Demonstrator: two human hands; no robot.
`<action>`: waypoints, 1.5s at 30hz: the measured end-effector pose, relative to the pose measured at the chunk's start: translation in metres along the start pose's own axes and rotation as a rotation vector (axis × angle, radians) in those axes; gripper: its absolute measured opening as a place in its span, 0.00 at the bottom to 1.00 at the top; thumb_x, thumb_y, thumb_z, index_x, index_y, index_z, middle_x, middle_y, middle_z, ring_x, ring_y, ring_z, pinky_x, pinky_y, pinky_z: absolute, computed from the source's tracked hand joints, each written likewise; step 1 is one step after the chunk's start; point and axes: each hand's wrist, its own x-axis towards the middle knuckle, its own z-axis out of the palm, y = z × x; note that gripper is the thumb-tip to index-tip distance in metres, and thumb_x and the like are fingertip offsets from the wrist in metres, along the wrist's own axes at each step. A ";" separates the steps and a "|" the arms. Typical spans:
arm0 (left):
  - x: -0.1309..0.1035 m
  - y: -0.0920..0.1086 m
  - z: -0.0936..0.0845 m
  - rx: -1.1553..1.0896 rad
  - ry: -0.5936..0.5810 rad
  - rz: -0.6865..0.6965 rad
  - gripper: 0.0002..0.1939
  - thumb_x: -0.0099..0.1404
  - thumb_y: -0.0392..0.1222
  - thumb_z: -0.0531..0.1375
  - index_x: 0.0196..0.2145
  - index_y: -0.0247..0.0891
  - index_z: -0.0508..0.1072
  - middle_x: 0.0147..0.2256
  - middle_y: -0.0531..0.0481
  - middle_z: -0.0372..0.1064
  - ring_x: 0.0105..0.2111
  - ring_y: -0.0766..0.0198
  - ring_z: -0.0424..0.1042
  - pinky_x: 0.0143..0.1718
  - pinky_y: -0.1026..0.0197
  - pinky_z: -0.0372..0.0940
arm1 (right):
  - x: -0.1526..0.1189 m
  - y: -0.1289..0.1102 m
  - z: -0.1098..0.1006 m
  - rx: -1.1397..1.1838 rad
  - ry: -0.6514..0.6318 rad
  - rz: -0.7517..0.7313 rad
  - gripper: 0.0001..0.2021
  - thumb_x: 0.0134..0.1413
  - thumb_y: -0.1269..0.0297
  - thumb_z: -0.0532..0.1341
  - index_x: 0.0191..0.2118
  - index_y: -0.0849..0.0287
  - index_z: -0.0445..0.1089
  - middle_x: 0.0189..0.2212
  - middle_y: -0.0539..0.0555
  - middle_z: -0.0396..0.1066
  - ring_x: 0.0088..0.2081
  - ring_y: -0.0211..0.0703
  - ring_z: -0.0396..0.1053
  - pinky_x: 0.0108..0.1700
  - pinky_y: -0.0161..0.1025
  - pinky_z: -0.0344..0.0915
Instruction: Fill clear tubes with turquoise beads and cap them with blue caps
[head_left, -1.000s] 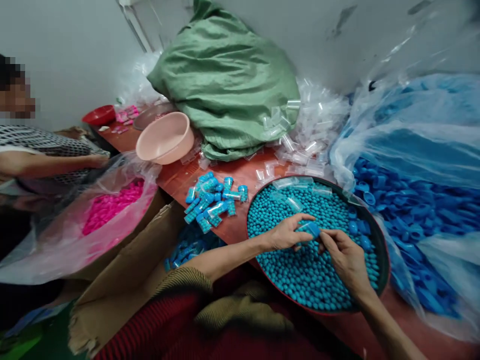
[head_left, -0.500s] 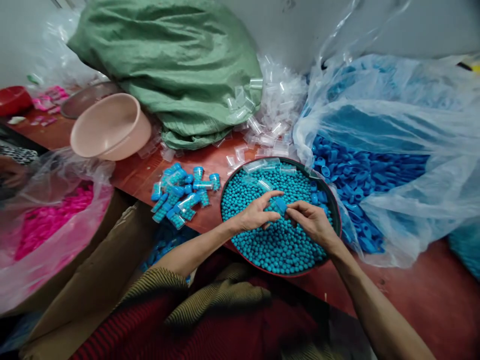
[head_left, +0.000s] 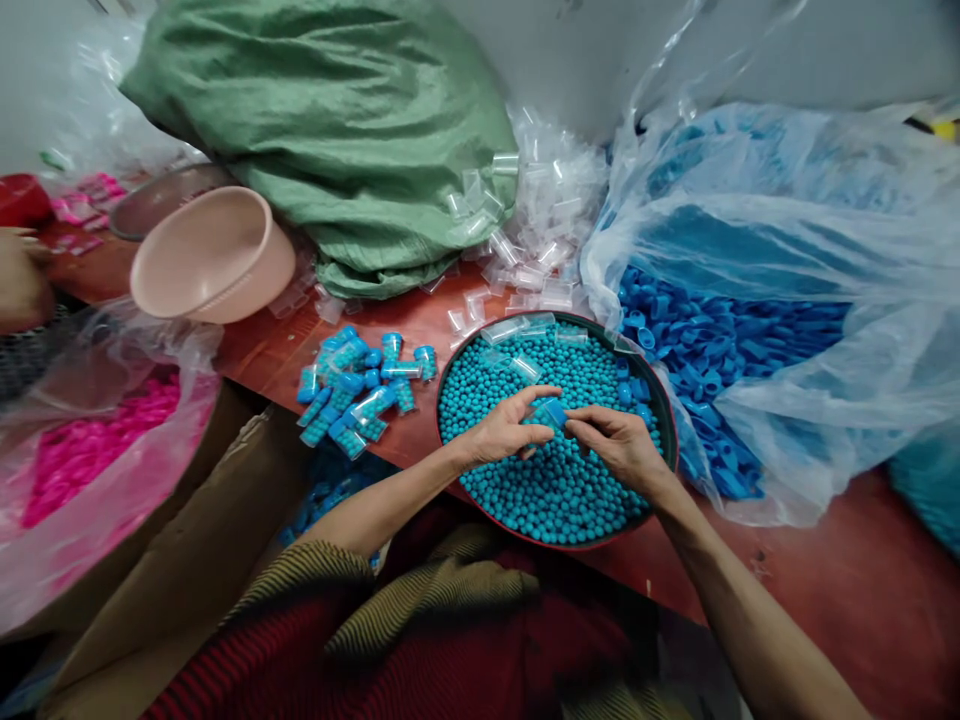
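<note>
Left of the round tray point(head_left: 670, 440), a pink bowl point(head_left: 210, 255) and a heap of filled tubes point(head_left: 360, 385) lie on the desk point(head_left: 262, 350). Over the tray's blue beads point(head_left: 540, 490), the left hand point(head_left: 504, 432) pinches a small tube point(head_left: 550, 410) lying roughly crosswise. The right hand point(head_left: 619, 447) closes on its blue-capped end from the right; a bag of caps point(head_left: 720, 350) lies beyond.

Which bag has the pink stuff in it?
The clear bag at the left, in the cardboard box. The clear bag on the right holds blue caps; the green sack is opaque.
</note>
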 end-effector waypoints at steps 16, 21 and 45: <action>0.003 -0.013 0.003 0.152 0.104 0.060 0.21 0.59 0.40 0.56 0.50 0.40 0.58 0.23 0.61 0.58 0.15 0.76 0.58 0.17 0.71 0.53 | 0.001 0.000 -0.013 0.236 -0.088 0.097 0.13 0.47 0.58 0.62 0.38 0.58 0.74 0.26 0.50 0.72 0.21 0.34 0.65 0.27 0.35 0.65; 0.004 -0.012 -0.001 0.144 0.055 0.007 0.23 0.59 0.42 0.55 0.52 0.41 0.55 0.26 0.58 0.61 0.16 0.74 0.64 0.16 0.72 0.55 | 0.007 0.001 -0.006 0.504 0.101 0.174 0.26 0.43 0.57 0.65 0.50 0.57 0.65 0.35 0.54 0.73 0.26 0.38 0.70 0.29 0.40 0.71; 0.001 -0.008 0.022 0.015 0.247 0.109 0.14 0.57 0.38 0.58 0.41 0.35 0.63 0.22 0.59 0.54 0.22 0.73 0.54 0.24 0.69 0.51 | -0.006 -0.004 0.040 -0.606 0.229 -0.412 0.31 0.45 0.55 0.59 0.54 0.64 0.54 0.33 0.57 0.63 0.30 0.48 0.67 0.24 0.40 0.65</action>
